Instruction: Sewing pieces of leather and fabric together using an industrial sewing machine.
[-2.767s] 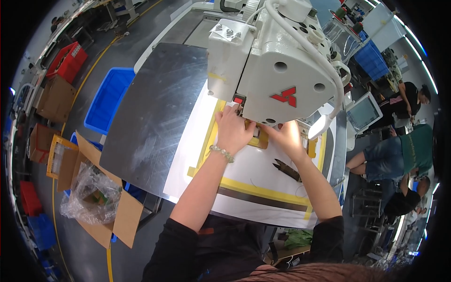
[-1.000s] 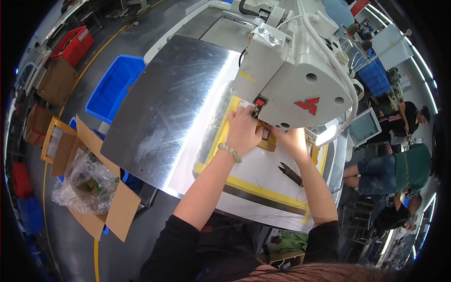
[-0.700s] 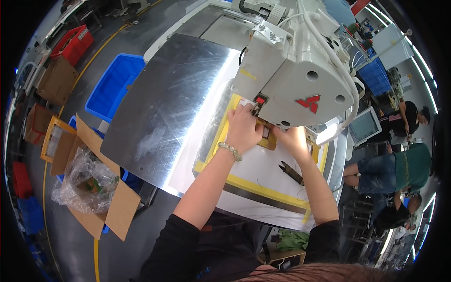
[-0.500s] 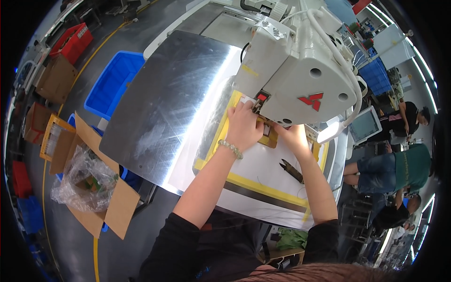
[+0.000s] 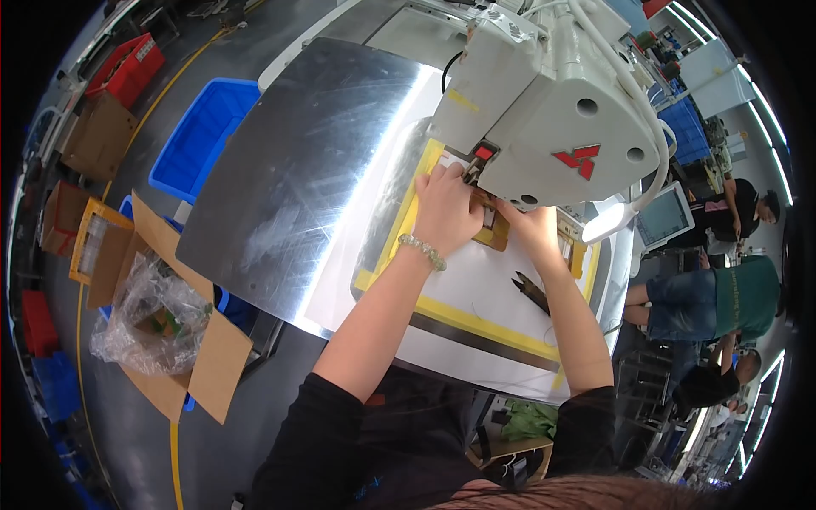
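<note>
Brown piece [image 5: 491,231] pinned under sewing machine [image 5: 552,110], left hand [image 5: 444,212] and right hand [image 5: 534,231] pressing flat, grasping nothing; stitching apparently unfinished.

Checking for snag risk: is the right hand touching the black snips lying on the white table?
Apart. The head view shows the right hand up by the brown piece, white table between its forearm and the snips.

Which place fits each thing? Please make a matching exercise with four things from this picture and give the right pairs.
Things:
1. left hand
2. snips
3. blue bin
4. cardboard box

Places:
A. on the floor beyond the left edge of the metal table
B. pressing on the brown piece under the sewing machine head
C. at the near left, holding a clear plastic bag
D. lying on the white plate, beside the right forearm

Pairs: 1-B, 2-D, 3-A, 4-C
</note>
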Demonstrator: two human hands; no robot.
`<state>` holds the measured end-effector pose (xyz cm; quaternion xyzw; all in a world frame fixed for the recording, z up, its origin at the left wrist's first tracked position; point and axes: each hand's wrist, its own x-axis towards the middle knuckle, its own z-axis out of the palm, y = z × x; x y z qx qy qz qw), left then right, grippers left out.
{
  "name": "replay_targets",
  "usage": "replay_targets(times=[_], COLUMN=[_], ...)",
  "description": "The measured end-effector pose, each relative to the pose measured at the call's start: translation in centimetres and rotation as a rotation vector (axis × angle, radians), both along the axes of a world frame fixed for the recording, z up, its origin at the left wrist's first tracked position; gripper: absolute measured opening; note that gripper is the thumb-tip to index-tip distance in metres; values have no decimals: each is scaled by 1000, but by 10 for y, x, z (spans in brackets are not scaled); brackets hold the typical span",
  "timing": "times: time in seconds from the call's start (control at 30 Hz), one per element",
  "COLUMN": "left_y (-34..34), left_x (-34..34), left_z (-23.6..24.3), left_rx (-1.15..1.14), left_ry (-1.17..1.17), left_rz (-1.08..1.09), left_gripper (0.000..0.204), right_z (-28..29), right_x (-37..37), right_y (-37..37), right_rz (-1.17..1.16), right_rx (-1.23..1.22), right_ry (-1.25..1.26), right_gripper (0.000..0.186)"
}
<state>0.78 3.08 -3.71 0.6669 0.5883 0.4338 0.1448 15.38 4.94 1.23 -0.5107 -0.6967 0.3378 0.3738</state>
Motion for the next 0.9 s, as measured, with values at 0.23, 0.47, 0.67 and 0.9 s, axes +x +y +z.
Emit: replay_targets(times=[0.23, 0.47, 0.67, 0.9], left_y=[1, 1, -1, 2], left_x=[0, 2, 1, 2], left_z=[-1, -1, 3, -1], left_rx=[-7, -5, -24, 17], left_ry=[9, 7, 3, -17], left_rz=[-3, 18, -3, 1], left_gripper=[14, 14, 15, 10], right_z=[-10, -8, -9, -9], right_x=[7, 10, 8, 19], right_y=[6, 2, 4, 11], right_rz=[33, -26, 33, 45], right_rx=[71, -3, 71, 98], right_ry=[-108, -255, -41, -139], right_gripper=[31, 32, 32, 32])
